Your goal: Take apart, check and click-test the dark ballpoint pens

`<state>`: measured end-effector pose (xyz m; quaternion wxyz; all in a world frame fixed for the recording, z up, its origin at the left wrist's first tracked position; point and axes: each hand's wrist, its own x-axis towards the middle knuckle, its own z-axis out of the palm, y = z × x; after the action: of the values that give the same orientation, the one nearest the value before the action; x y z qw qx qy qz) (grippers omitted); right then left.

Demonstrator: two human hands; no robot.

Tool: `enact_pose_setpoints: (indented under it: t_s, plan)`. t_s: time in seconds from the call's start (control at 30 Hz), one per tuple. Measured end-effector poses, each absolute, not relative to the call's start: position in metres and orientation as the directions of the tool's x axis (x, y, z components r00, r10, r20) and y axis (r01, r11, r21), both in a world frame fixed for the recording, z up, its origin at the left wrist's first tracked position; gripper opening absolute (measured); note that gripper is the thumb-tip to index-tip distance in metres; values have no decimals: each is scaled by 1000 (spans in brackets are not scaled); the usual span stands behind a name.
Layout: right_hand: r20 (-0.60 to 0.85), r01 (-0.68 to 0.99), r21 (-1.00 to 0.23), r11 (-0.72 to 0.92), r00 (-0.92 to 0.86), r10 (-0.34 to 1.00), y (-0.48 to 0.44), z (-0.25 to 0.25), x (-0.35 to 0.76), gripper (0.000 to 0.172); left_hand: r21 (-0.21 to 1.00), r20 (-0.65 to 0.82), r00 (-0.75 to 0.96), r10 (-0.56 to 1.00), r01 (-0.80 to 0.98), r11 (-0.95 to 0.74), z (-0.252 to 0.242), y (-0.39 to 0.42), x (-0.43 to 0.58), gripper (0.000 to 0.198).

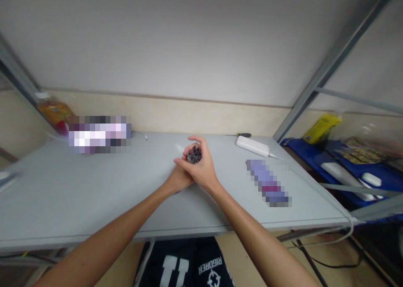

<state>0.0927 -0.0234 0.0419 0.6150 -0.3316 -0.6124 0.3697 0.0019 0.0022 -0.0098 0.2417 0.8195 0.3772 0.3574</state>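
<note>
Both my hands meet over the middle of the grey table (94, 194). My right hand (201, 167) is wrapped round a bundle of dark pens or markers (194, 154), whose ends stick up out of the fist. My left hand (179, 178) sits under and behind the right one, mostly hidden, cupped against the bottom of the bundle. Its fingers appear curled round the same bundle.
A white power strip (252, 146) and a screwdriver (244, 135) lie at the back right. Blurred-out items lie at back left (99, 135) and right (269, 182). An orange packet (55, 112) stands far left. A blue bin (362, 169) with a yellow pack (321, 128) is to the right.
</note>
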Motion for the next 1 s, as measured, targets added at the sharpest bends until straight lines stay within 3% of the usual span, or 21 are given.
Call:
enact_pose_setpoints:
  t_s: [0.23,0.7,1.0]
  plan:
    - [510,56,-860,507,41,859,-25,46,93,32,734,451,396,800,345,-585,1,-7,5,39]
    - [542,110,-837,536,33,840,-23,43,94,22,816,381,433,817,257,-518,3,-6,2,45]
    - [548,56,-832,552,-80,833,-24,46,101,24,865,335,465,819,194,-464,4,-8,-2,57]
